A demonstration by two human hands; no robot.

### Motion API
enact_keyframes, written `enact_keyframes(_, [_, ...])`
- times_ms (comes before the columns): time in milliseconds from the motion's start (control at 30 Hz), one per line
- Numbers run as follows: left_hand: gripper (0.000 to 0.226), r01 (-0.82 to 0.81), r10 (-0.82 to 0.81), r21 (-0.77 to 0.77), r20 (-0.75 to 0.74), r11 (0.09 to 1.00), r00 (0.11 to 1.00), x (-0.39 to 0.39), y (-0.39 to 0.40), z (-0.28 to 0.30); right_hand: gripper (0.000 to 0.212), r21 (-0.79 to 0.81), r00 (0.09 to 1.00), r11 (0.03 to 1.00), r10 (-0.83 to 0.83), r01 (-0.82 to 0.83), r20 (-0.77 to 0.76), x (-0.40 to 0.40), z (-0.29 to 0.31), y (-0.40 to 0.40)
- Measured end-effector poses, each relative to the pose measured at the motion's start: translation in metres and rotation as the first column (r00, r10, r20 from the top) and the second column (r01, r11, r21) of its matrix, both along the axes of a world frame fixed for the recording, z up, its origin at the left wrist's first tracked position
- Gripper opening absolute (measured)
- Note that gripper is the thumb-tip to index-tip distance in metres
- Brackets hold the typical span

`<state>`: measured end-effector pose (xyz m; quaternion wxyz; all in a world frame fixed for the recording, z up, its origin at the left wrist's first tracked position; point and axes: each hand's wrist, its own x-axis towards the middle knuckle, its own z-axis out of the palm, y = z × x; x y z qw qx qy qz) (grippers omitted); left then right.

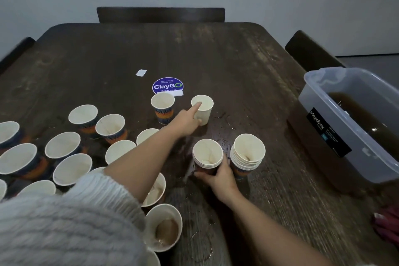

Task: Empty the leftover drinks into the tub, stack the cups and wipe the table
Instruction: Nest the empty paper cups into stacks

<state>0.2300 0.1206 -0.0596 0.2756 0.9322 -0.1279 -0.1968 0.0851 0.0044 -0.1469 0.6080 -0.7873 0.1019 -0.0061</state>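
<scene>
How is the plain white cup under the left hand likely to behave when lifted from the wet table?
The white cup is thin paper, so it would probably dent under a firm squeeze. It looks empty, hence likely light and easy to tip; the left hand already has a fingertip on its rim. Droplets on the table beside it suggest a slippery, possibly softened base.

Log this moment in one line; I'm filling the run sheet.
left hand: grips white cup | right hand: holds cup stack | tub: brown liquid

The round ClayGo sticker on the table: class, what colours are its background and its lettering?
The sticker is purple-blue with white lettering and a green O, seen in the head view.
</scene>
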Motion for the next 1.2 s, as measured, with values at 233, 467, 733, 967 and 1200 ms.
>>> enact_keyframes(233, [0.046, -0.047, 0.053, -0.050, 0.115, 0.998, 0.992, 0.007, -0.011, -0.023, 0.078, 0.010, 1.000, 1.000, -0.010, 0.010, 0.011, 0.007, -0.009, 0.003])
enact_keyframes(467, [0.022, -0.025, 0.067, -0.135, 0.319, 0.991, 0.945, 0.002, 0.001, -0.013, 0.080, 0.004, 1.000, 1.000, -0.001, 0.001, 0.008, 0.009, -0.010, 0.003])
enact_keyframes(733, [0.026, 0.091, 0.192, -0.421, 0.583, 0.903, 0.790, -0.034, 0.030, 0.035, 0.079, -0.026, 1.000, 1.000, 0.010, -0.009, 0.012, 0.006, -0.003, 0.005])
enact_keyframes(967, [0.036, 0.204, 0.194, -0.515, 0.616, 0.833, 0.763, -0.077, 0.040, 0.021, 0.080, -0.016, 0.999, 1.000, -0.006, 0.006, 0.037, 0.002, -0.001, 0.008])
enact_keyframes(1200, [0.040, 0.217, 0.187, -0.568, 0.568, 0.794, 0.802, -0.094, 0.040, 0.014, 0.084, -0.043, 0.999, 0.998, 0.041, -0.039, 0.031, -0.003, 0.005, 0.005])
